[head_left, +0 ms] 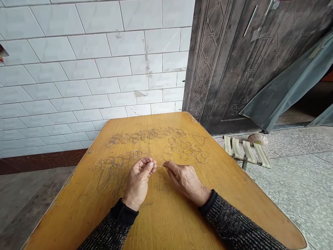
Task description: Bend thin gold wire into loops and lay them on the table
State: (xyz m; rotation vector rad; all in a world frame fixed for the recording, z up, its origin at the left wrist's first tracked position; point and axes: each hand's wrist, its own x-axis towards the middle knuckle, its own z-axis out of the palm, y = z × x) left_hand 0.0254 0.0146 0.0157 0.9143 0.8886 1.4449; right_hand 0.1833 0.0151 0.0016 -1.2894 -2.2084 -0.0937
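Observation:
My left hand [139,180] is closed in a pinch, thumb against fingers, on a thin wire [159,166]. The wire stretches across the short gap to my right hand [186,178], whose thumb and forefinger pinch its other part. Part of the wire is hidden by the fingers. Just beyond my left hand lies a row of looped wire pieces [111,162] with long loose ends. Past my right hand are several flower-like wire loops [192,150] and a wire bent to a triangle [199,139].
A wooden table [166,215] carries all the wire. Farther back a row of wire flower shapes [143,135] runs across it. White tiled wall [85,66] stands behind, a dark carved door [234,69] at right. A folding stool [246,151] with webbing stands beside the table.

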